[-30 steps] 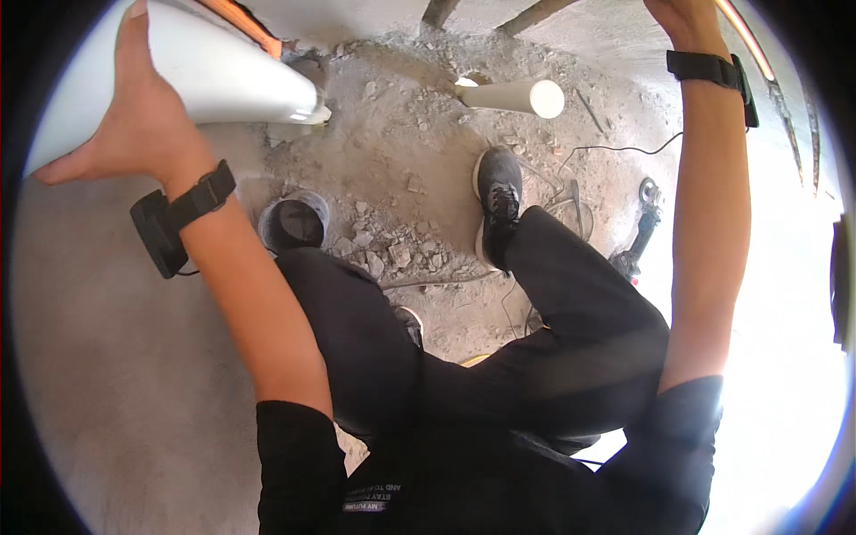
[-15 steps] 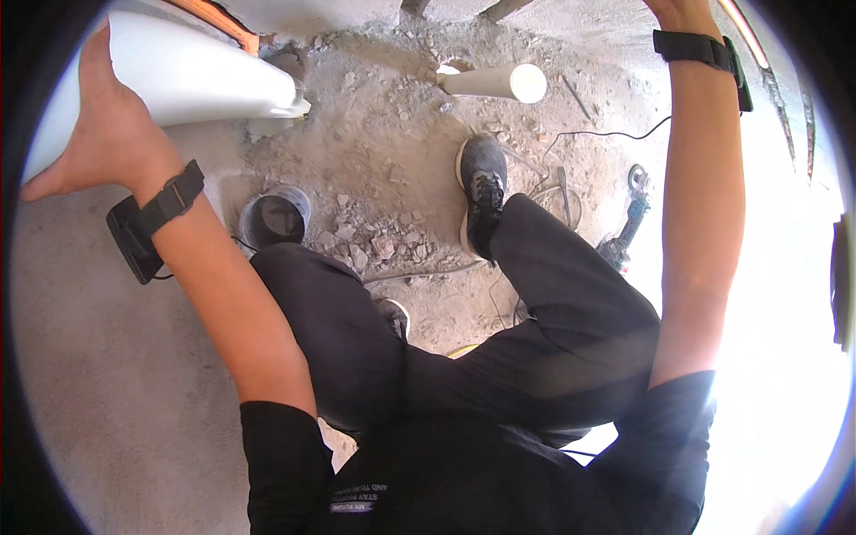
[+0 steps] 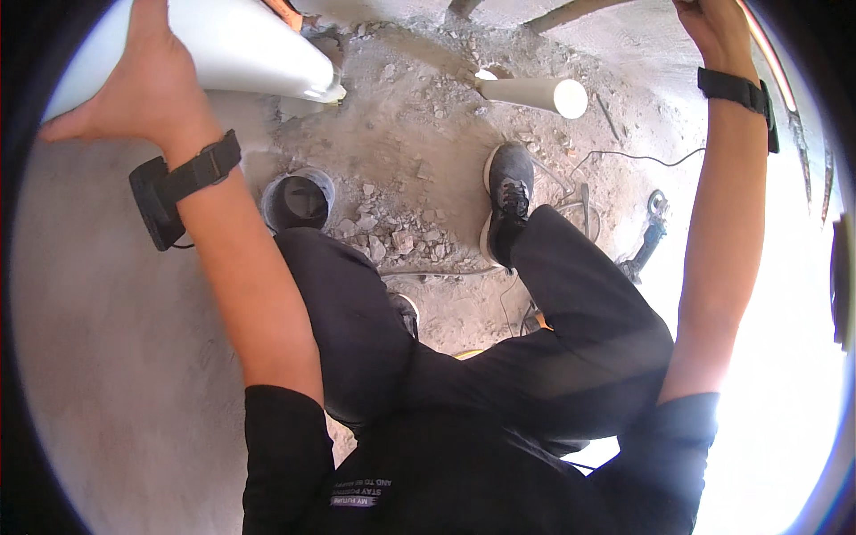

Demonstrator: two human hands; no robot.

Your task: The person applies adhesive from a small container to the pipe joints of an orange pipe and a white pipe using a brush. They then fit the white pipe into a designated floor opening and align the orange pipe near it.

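Observation:
A thick white plastic pipe (image 3: 241, 45) slants in from the upper left, its narrower end near the rubble. Against its near side lies my left hand (image 3: 152, 89), thumb and fingers spread wide around the curve, gripping the pipe. My right hand (image 3: 720, 34) is raised at the top right by the wall, beside a long reddish pipe or hose (image 3: 774, 53). The picture's edge cuts off its fingertips, so whatever it may touch is hidden. Between the hands, a shorter cream-white pipe (image 3: 535, 92) sticks out of a hole in the dusty ground.
An open grey pipe or bucket (image 3: 300, 201) stands left of my knee. Broken rubble (image 3: 401, 241) covers the ground around my shoe (image 3: 510, 192). On the right lie a teal-and-black angle grinder (image 3: 646, 236) and a dark cable (image 3: 637, 156). Bright glare washes out the right side.
The view has turned slightly, so things on the ground sit farther right. My left hand stays on the thick white pipe and appears higher in the picture. More of my right hand shows.

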